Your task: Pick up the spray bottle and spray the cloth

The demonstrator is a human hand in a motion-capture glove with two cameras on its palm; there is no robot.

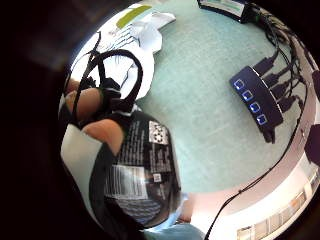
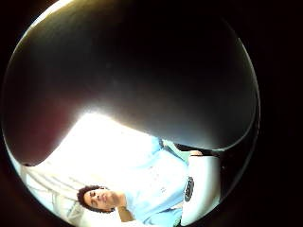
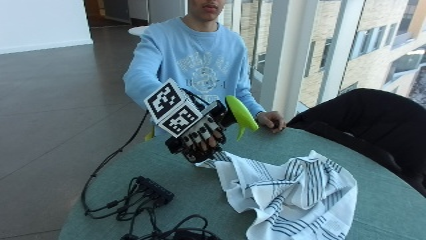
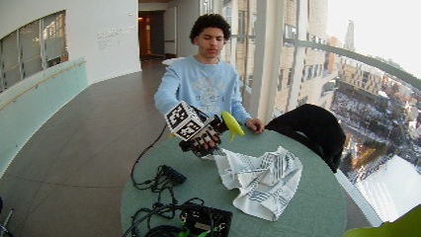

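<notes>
My gloved right hand grips a black spray bottle with a lime-green spray head, held above the round table near its far left side. The bottle's labelled black body fills the little finger side palm view, with my fingers wrapped round it. Its dark body also covers most of the thumb side palm view. A white cloth with dark stripes lies crumpled on the table just right of and below the hand. The green nozzle points toward the cloth side.
The table has a grey-green top. A black hub with blue lights and tangled cables lie at the table's near left. The person's bare left hand rests on the far edge. A black coat drapes a chair at right.
</notes>
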